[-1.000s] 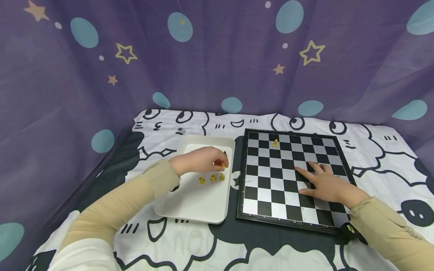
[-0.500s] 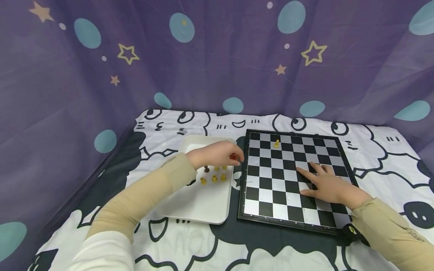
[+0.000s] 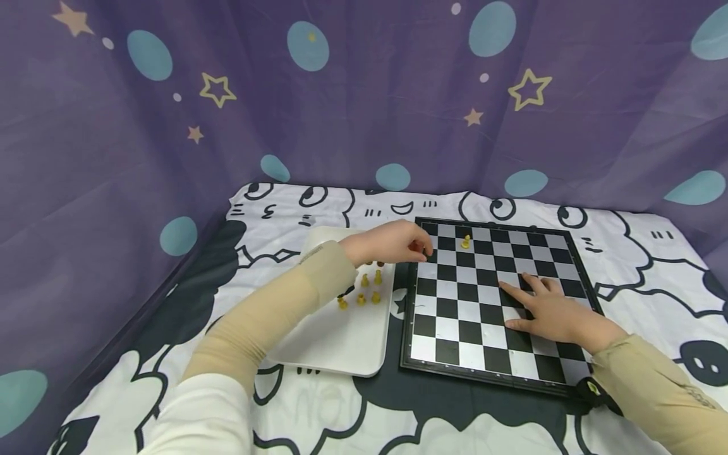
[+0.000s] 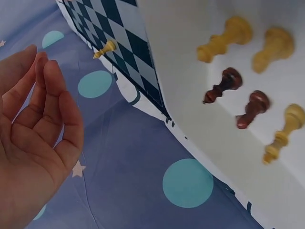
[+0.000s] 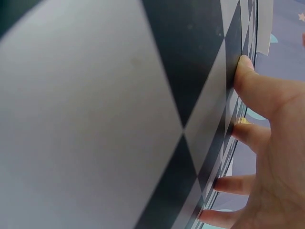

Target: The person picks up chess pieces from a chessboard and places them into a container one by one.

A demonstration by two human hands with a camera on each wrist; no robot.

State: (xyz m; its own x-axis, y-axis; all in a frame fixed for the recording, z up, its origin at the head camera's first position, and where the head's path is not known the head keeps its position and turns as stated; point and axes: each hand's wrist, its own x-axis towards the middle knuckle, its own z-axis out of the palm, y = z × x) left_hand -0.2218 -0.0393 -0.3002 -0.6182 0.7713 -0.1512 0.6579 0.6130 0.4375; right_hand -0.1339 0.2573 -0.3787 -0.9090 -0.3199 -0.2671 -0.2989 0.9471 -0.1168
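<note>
My left hand [image 3: 392, 243] hovers over the far left edge of the chessboard [image 3: 446, 351], beyond the tray's right rim. Its fingers bend loosely, and nothing shows between thumb and fingertips of the left hand [image 4: 43, 138] in the left wrist view. A yellow chess piece [image 3: 466, 242] stands upright on the far part of the board, just right of that hand. Several yellow chess pieces [image 3: 376, 297] and dark red ones [image 4: 254, 109] stand in the white tray [image 3: 341, 354]. My right hand [image 3: 552, 315] rests on the board's right side, fingers spread.
Tray and board stand side by side on a black-and-white cartoon cloth [image 3: 318, 411]. A strip of cloth lies between them. Behind the cloth hangs a purple curtain [image 3: 352, 126] with stars and blue ovals. My left sleeve [image 3: 273, 309] crosses the tray's left side.
My left hand has moved right, from over the tray to the board's left edge. A yellow piece that was at its fingertips now stands in the tray. The right hand stays put.
</note>
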